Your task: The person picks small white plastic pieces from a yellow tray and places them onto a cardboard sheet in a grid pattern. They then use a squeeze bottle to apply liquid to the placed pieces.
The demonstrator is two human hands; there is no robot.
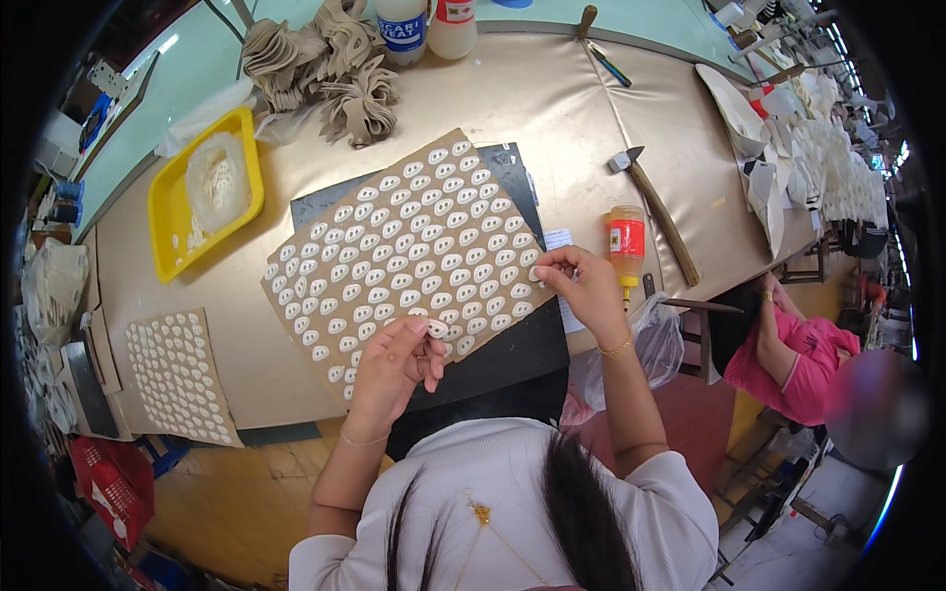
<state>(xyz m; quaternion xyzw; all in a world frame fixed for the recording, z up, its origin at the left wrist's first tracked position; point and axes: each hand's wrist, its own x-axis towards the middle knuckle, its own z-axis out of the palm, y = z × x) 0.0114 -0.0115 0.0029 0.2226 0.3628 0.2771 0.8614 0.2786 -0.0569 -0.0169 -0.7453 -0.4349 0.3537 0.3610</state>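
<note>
A brown cardboard sheet (347, 212) lies tilted on a dark board (510, 366), covered with rows of small white oval pieces, each with two dark holes. Over its near edge, my left hand (392, 366) pinches one white oval piece (436, 328) between thumb and finger. My right hand (583, 288) is at the sheet's right edge, thumb and forefinger closed on another white oval piece (536, 274). Just right of that hand stands a glue bottle (627, 241) with a red label and yellow nozzle.
A yellow tray (258, 182) holding a plastic bag of white pieces is at left. A second covered sheet (182, 379) lies at lower left. Stacks of beige cut pieces (320, 69) and two bottles (402, 30) are behind. A hammer (662, 212) lies right. Someone in pink (793, 360) sits far right.
</note>
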